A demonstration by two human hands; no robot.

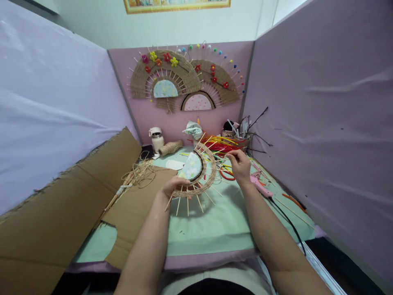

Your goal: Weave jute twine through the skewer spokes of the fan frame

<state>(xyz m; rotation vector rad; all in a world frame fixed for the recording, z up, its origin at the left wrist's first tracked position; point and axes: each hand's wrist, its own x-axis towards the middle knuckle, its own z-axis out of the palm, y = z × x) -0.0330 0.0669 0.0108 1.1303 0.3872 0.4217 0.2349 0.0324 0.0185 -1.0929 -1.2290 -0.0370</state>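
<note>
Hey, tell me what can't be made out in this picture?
Head view:
- Left hand: most fingers hidden behind the woven fan.
- Right hand: whatever it pinches is too thin to identify.
- Framed picture: mostly cut off by the top edge.

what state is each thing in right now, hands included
Half-round fan, tilted, woven band, stick ends bare
Left hand, gripping the fan
Right hand, pinched, apparently on a twine strand
Twine roll, on its side
White bottle, upright
Pink glue gun, lying down, cord attached
Red-handled scissors, lying down
Left wall fan, hung up, flowers attached
</note>
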